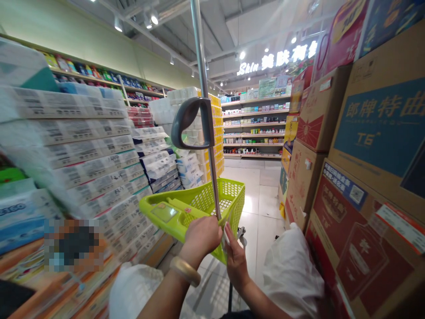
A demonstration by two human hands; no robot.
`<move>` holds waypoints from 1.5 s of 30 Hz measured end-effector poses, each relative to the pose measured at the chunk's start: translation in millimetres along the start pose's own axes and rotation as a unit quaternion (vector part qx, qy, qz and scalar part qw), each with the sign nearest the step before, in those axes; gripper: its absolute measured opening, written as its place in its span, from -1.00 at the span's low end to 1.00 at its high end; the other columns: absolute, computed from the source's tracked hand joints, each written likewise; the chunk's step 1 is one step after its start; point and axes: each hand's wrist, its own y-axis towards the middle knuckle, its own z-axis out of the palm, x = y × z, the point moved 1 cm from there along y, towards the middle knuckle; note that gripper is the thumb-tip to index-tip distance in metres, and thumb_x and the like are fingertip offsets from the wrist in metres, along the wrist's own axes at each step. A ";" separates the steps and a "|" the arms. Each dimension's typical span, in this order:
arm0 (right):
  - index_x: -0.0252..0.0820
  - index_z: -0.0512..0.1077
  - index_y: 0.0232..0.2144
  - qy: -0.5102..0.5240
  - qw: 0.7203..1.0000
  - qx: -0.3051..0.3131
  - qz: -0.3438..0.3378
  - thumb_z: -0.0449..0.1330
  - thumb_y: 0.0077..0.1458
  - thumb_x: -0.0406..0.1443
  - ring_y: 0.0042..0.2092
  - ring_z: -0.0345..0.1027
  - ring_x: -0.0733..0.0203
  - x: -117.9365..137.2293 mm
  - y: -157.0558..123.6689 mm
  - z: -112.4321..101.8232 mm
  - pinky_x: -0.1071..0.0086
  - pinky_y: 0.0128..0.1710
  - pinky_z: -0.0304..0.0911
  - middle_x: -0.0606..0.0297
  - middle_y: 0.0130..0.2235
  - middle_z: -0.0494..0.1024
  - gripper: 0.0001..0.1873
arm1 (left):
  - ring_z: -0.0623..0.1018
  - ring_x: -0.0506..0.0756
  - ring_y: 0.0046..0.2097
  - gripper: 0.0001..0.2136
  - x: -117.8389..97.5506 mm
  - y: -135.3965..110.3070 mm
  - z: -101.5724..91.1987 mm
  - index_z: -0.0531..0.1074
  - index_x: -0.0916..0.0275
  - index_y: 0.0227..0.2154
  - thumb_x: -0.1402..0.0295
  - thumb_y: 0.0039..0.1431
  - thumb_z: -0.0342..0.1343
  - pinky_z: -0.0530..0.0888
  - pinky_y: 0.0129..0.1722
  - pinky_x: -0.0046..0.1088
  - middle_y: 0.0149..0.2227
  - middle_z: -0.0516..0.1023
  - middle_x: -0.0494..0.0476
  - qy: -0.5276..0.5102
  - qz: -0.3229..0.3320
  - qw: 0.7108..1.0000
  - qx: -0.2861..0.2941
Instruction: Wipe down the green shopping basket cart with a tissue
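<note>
A green plastic shopping cart (pixel 195 217) with a perforated basket stands in front of me. A shiny metal pole (pixel 201 53) with a grey loop handle (pixel 192 124) rises past it, leaning slightly. My left hand (pixel 203 235), a gold bangle on its wrist, is closed in a fist around the pole's lower part, beside the cart's near rim. Just right of it is my right hand (pixel 236 254), fingers bent upward and pressed close to the pole. Something pale and thin shows at its fingertips, too small to name. Both palms are hidden.
Stacked wrapped tissue packs (pixel 83 133) line the left side. Cardboard cartons (pixel 372 102) are piled high on the right, with a white bag (pixel 288 261) on the floor beside them. Tiled floor (pixel 262 186) runs ahead to stocked shelves (pixel 255 119). Another white bag (pixel 133 288) lies lower left.
</note>
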 end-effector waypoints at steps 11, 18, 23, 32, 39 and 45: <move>0.01 0.33 0.18 0.053 0.996 -0.031 0.066 0.06 0.27 -0.13 0.28 0.20 0.07 12.9 -0.7 8.2 0.10 0.26 0.15 0.25 0.22 0.37 -0.54 | 0.62 0.35 -0.16 -0.70 -2.0 -3.1 -0.5 0.53 0.33 -0.26 0.33 0.18 -0.10 0.50 -0.17 -0.09 -0.24 0.63 0.40 -0.001 0.000 1.000 -0.027; -0.12 0.57 -0.07 0.090 0.968 -0.102 0.212 0.22 0.07 0.04 0.08 0.45 -0.02 -14.4 -12.2 5.8 0.18 0.03 0.39 0.17 -0.06 0.62 -0.50 | 0.62 0.32 -0.16 -0.70 -2.0 -2.4 0.3 0.53 0.33 -0.27 0.31 0.19 -0.09 0.51 -0.18 -0.15 -0.24 0.64 0.38 0.005 -0.011 1.000 -0.021; -0.06 0.41 0.12 0.152 0.973 -0.064 0.163 0.14 0.19 -0.04 0.27 0.20 0.06 33.6 -2.1 16.5 0.15 0.28 0.08 0.21 0.20 0.40 -0.50 | 0.62 0.32 -0.15 -0.70 -4.0 -2.7 -1.4 0.53 0.30 -0.28 0.30 0.19 -0.09 0.50 -0.17 -0.15 -0.23 0.64 0.35 0.010 -0.014 1.000 -0.021; -0.12 0.52 0.00 0.102 0.957 -0.109 0.250 0.19 0.06 0.08 0.24 0.24 -0.04 -12.8 -15.8 11.2 0.10 0.22 0.20 0.17 0.14 0.47 -0.42 | 0.62 0.32 -0.14 -0.70 -4.0 -2.7 -2.6 0.53 0.30 -0.26 0.31 0.19 -0.10 0.50 -0.16 -0.15 -0.22 0.64 0.36 0.008 -0.016 1.000 -0.010; -0.05 0.43 0.10 0.104 0.983 -0.066 0.137 0.13 0.19 -0.05 0.31 0.12 0.04 18.4 -3.2 14.6 0.09 0.31 0.03 0.20 0.24 0.34 -0.52 | 0.62 0.31 -0.15 -0.71 -3.2 -3.9 -1.7 0.52 0.30 -0.26 0.31 0.19 -0.09 0.49 -0.17 -0.16 -0.22 0.64 0.37 0.004 -0.016 1.000 -0.011; -0.17 0.50 0.04 0.134 0.960 -0.084 0.230 0.19 0.09 0.05 0.23 0.26 -0.09 1.7 -0.6 8.7 0.01 0.25 0.14 0.08 0.14 0.46 -0.42 | 0.62 0.31 -0.16 -0.71 -2.0 -4.3 -1.5 0.52 0.30 -0.30 0.30 0.19 -0.09 0.50 -0.19 -0.17 -0.25 0.64 0.36 0.016 -0.017 0.999 -0.024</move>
